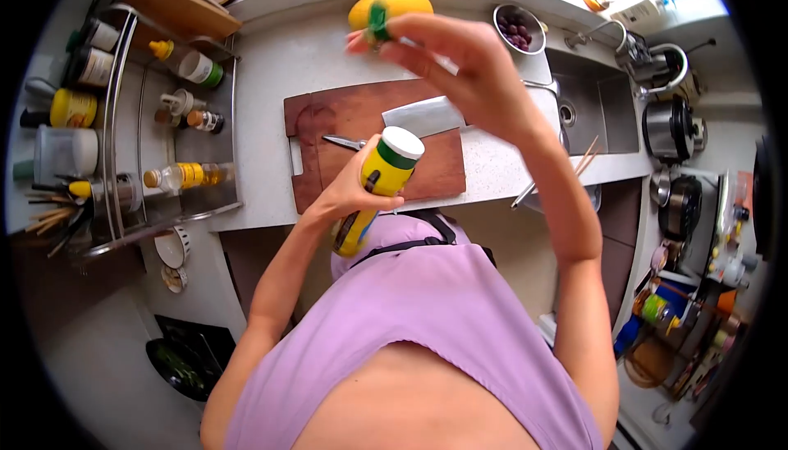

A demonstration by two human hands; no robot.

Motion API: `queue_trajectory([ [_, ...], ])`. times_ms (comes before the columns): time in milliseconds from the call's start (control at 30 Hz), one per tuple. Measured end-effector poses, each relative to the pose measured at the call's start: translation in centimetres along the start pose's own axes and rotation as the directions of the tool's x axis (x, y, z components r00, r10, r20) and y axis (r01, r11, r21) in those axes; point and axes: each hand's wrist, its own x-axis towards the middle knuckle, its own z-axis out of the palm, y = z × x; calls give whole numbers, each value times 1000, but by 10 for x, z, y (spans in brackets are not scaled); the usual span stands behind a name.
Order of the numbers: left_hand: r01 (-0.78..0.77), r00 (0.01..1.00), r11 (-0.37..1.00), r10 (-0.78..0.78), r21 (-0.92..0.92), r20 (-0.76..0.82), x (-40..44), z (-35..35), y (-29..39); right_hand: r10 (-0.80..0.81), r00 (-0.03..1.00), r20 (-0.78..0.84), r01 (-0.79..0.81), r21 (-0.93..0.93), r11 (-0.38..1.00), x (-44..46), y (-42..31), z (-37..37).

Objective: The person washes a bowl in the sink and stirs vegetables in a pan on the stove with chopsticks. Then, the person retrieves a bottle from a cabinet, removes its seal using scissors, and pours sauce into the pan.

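Observation:
My left hand (349,189) is wrapped round a yellow canister (390,173) with a green band and a white top, tilted in front of my body. My right hand (472,60) is raised above the counter, its fingertips pinching a small crumpled green piece (377,25), perhaps plastic. Behind that hand lies a yellow melon (402,0). Below, a brown wooden cutting board (328,114) holds a broad-bladed knife (423,117). A pointed metal blade (341,141) also lies there, partly hidden by the canister and left hand.
A metal bowl (539,45) of dark round fruit stands beside the sink (603,105). At left is a wire rack (135,122) with bottles and jars. Chopsticks (588,156) jut out past the counter's front edge. A black rice cooker (666,128) stands at right.

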Motion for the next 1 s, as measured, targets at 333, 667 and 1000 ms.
queue_trajectory([
  [333, 53, 956, 551, 212, -833, 202, -2, -1, -5, 506, 621, -598, -727, -200, 657, -218, 109, -117],
  [667, 323, 616, 338, 635, -884, 467, 22, 19, 25, 386, 165, -907, -983, -119, 141, -528, 211, -194],
  [1000, 365, 574, 405, 611, -839, 545, 31, 31, 50, 682, 198, -704, -934, -347, -87, -577, 279, -192],
])
